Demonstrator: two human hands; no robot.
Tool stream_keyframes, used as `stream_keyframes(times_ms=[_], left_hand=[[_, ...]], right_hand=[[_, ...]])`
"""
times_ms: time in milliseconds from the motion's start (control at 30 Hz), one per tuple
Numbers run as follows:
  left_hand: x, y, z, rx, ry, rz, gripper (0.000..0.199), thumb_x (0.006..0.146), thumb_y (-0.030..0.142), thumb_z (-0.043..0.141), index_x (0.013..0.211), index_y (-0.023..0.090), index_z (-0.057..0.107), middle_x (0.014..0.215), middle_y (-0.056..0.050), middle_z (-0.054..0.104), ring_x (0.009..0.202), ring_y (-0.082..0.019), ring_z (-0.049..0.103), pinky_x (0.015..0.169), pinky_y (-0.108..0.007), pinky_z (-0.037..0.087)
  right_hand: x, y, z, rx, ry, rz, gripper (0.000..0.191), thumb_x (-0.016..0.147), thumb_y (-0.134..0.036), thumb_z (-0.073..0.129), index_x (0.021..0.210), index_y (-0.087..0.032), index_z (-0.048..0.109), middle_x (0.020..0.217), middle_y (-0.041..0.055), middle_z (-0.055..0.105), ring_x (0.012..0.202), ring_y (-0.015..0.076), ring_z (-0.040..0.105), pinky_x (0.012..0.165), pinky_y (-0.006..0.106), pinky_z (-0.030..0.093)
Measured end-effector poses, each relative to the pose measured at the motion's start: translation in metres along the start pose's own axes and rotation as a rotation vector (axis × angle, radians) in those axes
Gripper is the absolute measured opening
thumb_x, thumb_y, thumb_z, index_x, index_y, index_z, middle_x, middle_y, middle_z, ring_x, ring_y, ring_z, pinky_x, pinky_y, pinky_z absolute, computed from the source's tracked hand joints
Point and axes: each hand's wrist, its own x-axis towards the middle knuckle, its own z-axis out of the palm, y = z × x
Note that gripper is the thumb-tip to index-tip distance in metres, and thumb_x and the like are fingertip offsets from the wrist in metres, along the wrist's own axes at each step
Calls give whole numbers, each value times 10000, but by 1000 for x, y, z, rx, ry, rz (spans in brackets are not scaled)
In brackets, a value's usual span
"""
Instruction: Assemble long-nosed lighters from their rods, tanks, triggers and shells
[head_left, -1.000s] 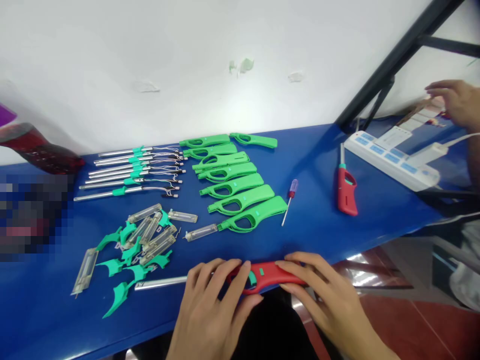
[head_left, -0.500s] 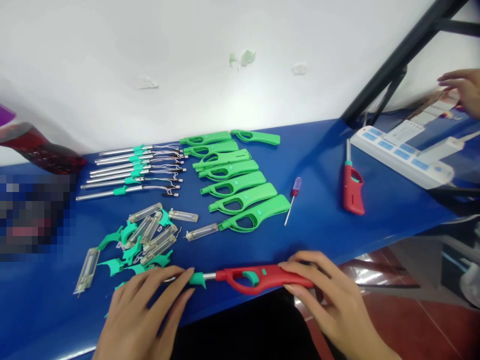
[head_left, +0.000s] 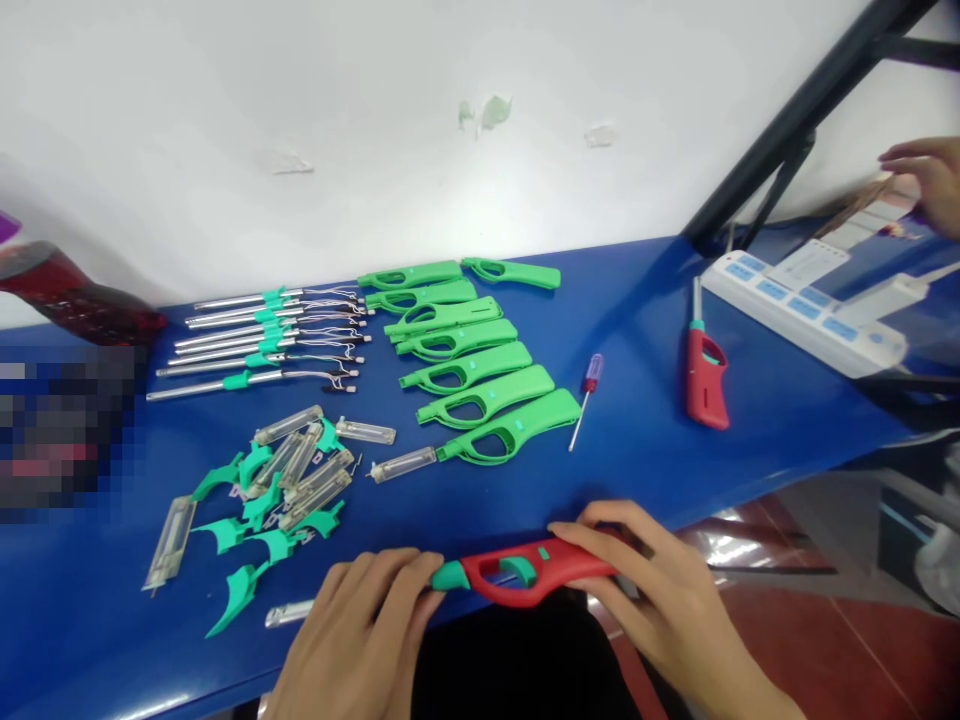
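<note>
Near the table's front edge lies a red lighter [head_left: 551,570] with a teal trigger, held between both hands. My left hand [head_left: 367,620] closes round its metal tube [head_left: 289,613] and teal collar [head_left: 451,576]; the collar sits against the red body. The tube's tip sticks out left of that hand. My right hand [head_left: 660,590] grips the handle end. Behind are several green lighter bodies [head_left: 491,395] in a column. Metal tubes with wires [head_left: 217,387] lie at their left, above a pile of clear tanks [head_left: 315,500] and teal triggers [head_left: 240,597].
A small screwdriver [head_left: 592,375] lies right of the green bodies. Farther right are another red lighter [head_left: 706,385] and a white power strip [head_left: 810,310]. A dark bottle [head_left: 67,290] lies at the left. Another person's hand [head_left: 930,180] shows at the right edge, beyond a black frame [head_left: 787,140].
My left hand has moved right, bringing the teal collar against the red body. The gap of bare metal between them is gone, and the tube's tip now shows left of the hand.
</note>
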Motion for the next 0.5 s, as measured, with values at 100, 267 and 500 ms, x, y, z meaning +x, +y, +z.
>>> stream_keyframes(times_ms=[100,267,500], left_hand=[[-7,-2,-3,-27,-49,86,310,1097,314,459,1291,313,700,1205,-23,783,1034,-226,771,923,-357,632],[-7,0,-4,-97,-41,89,368,1066,161,440,1335,268,668,1124,-29,806,964,-196,790,895,-305,658],[5,7,-14,-87,56,133,352,1081,107,386,1278,215,657,1022,-12,820,864,-169,799,868,-317,669]], right_hand=[[-3,2,0,-13,39,-42,253,1096,-376,548,1224,-283,745,1086,45,755,940,145,765,759,219,604],[-15,6,-8,-70,1,-135,257,1098,-372,562,1289,-298,718,1102,-23,822,923,140,790,976,274,558],[-20,2,-17,-56,-30,-110,293,1078,-389,597,1344,-340,710,1140,-34,836,953,181,820,944,316,607]])
